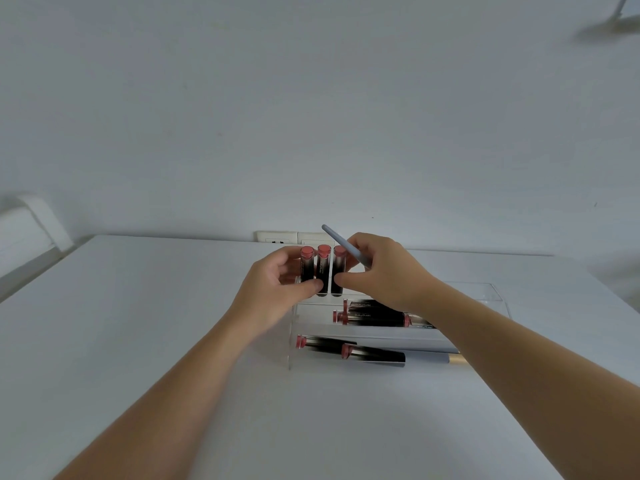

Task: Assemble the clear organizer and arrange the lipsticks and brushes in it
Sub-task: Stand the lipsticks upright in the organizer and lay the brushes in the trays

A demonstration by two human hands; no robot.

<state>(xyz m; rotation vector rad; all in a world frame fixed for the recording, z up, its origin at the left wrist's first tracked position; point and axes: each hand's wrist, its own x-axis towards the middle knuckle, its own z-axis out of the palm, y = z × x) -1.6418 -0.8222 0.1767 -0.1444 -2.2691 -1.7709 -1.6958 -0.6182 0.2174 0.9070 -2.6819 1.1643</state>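
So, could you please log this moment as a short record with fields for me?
surface: white table
organizer: clear organizer, stepped tiers
upright lipsticks: three in the back row
lying lipsticks: several on the lower tiers
left hand: left hand grips the upright lipsticks
right hand: right hand holds a grey brush, thumb by the lipsticks

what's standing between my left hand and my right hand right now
In the head view, three upright lipsticks stand in the clear organizer between the left hand and right hand.
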